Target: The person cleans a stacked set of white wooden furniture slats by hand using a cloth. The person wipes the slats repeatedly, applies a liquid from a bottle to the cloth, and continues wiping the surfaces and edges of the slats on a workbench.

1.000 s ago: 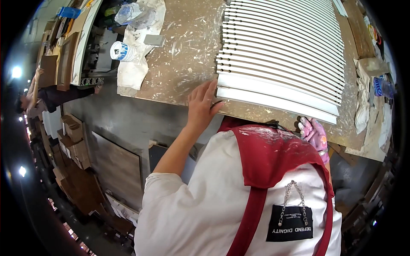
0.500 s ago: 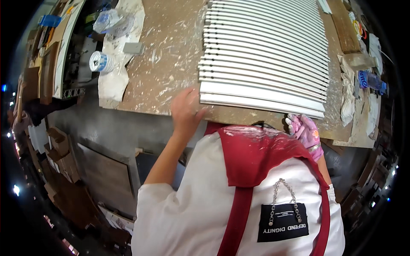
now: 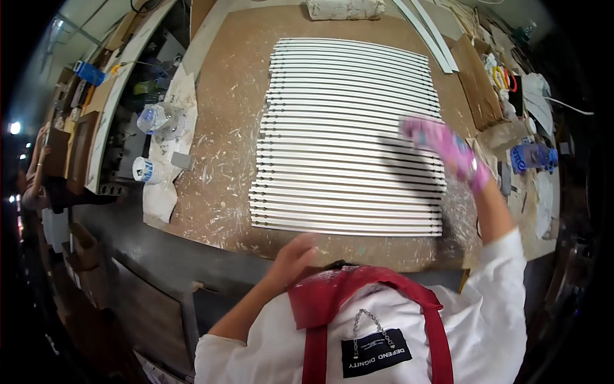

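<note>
A set of several long white slats (image 3: 348, 137) lies side by side on a brown, paint-flecked workboard (image 3: 224, 166). My left hand (image 3: 295, 255) is bare and rests on the board just in front of the nearest slat, fingers loosely curled, holding nothing that I can see. My right hand (image 3: 448, 152) wears a pink glove and hovers, blurred, over the right ends of the slats. Something bluish may be in it, but I cannot tell. It casts a shadow on the slats. My white sleeves and red apron fill the lower edge.
Left of the board lie a plastic bottle (image 3: 153, 118), a white tape roll (image 3: 142, 170) and a crumpled cloth (image 3: 163, 192). On the right are cardboard (image 3: 478, 86), scissors (image 3: 502, 78) and a blue box (image 3: 534, 157). Another person (image 3: 37, 168) stands at far left.
My right hand has risen from the front right corner of the slats to above their right ends. My left hand has come off the front slat onto the bare board.
</note>
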Motion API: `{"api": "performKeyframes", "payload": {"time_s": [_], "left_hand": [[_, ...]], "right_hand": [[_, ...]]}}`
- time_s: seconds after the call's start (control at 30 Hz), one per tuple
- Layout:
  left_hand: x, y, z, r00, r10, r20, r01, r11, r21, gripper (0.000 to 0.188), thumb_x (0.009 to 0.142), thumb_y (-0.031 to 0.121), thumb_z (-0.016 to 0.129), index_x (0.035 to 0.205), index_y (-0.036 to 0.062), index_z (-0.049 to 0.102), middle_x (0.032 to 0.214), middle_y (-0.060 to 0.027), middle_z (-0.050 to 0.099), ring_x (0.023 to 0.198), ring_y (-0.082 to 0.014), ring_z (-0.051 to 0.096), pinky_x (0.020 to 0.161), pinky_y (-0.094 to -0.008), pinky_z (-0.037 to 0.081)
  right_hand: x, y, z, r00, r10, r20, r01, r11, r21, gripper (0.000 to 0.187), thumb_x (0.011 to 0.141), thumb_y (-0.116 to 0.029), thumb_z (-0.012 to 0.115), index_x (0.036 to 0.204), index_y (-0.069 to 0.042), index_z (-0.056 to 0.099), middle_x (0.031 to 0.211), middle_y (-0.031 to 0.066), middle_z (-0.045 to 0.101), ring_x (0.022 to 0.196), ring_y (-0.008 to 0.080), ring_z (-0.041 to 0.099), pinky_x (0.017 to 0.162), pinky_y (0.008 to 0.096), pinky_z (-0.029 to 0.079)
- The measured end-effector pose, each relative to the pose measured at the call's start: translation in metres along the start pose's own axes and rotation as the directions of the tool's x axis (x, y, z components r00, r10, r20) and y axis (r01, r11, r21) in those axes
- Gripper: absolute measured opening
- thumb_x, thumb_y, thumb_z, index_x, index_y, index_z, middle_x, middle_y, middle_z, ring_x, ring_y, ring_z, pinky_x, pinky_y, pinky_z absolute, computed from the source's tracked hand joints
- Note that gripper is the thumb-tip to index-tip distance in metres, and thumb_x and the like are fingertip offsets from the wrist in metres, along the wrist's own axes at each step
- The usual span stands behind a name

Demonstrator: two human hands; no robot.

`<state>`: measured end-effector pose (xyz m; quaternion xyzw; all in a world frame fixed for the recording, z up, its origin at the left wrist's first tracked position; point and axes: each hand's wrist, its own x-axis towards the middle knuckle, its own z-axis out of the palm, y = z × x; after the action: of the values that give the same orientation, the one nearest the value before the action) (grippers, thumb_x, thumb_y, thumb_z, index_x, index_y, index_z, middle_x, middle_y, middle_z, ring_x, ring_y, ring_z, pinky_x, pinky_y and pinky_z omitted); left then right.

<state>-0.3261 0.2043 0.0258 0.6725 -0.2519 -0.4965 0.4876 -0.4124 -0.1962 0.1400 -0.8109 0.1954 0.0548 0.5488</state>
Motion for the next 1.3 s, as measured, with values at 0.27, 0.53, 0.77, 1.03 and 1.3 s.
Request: {"api": "performKeyframes", "payload": {"time_s": [0.27,0.53,0.77,1.03,1.3], "left_hand": [[0.015,0.004,0.071,0.978,0.009,-0.209,-0.092,0.917,-0.388,0.028,0.095,0.016,0.056,0.118,0.0022,0.045,0.115,-0.0106,0.055,0.111,-0.0182,0.051,0.099,-0.0330,0.039],[0.016,0.000,0.068,0.885,-0.088,-0.456,0.000,0.982,-0.190,0.033,0.093,0.024,0.059,0.112,0.0013,0.046,0.098,-0.0099,0.057,0.090,-0.0161,0.054,0.080,-0.0317,0.046],[0.078,0.015,-0.048,0.844,-0.073,-0.531,0.106,0.994,0.031,0.022,0.097,0.024,0.054,0.093,0.0027,0.052,0.081,-0.0033,0.057,0.072,-0.0103,0.052,0.065,-0.0255,0.045],[0.193,0.069,-0.196,0.913,0.153,-0.378,0.047,0.881,0.470,0.028,0.091,0.027,0.059,0.085,-0.0005,0.054,0.066,-0.0071,0.059,0.059,-0.0158,0.058,0.054,-0.0305,0.046],[0.301,0.130,-0.229,0.925,0.300,-0.233,-0.042,0.691,0.722,0.044,0.083,0.029,0.060,0.116,-0.0012,0.060,0.110,-0.0227,0.064,0.101,-0.0322,0.063,0.089,-0.0410,0.048]], "right_hand": [[0.248,0.094,-0.100,0.838,-0.459,-0.295,-0.087,0.421,-0.903,0.056,0.093,-0.044,0.045,0.133,-0.006,0.044,0.130,0.0190,0.052,0.122,0.0346,0.049,0.101,0.0421,0.039],[0.229,0.062,-0.085,0.899,-0.220,-0.378,-0.202,0.556,-0.806,0.054,0.088,-0.051,0.049,0.113,-0.004,0.059,0.117,0.0187,0.059,0.108,0.0335,0.058,0.094,0.0430,0.044],[0.167,0.116,-0.114,0.779,-0.083,-0.622,-0.391,0.712,-0.584,0.056,0.087,-0.052,0.050,0.109,-0.002,0.060,0.117,0.0218,0.057,0.109,0.0359,0.056,0.094,0.0435,0.044],[0.047,0.151,-0.078,0.654,0.154,-0.741,-0.605,0.694,-0.390,0.065,0.086,-0.059,0.047,0.109,0.001,0.057,0.118,0.0257,0.055,0.111,0.0424,0.052,0.097,0.0431,0.041],[-0.086,0.118,0.074,0.566,0.467,-0.679,-0.296,0.884,0.361,0.040,0.087,-0.041,0.061,0.093,-0.004,0.044,0.088,0.0079,0.047,0.087,0.0194,0.048,0.080,0.0351,0.042]]}}
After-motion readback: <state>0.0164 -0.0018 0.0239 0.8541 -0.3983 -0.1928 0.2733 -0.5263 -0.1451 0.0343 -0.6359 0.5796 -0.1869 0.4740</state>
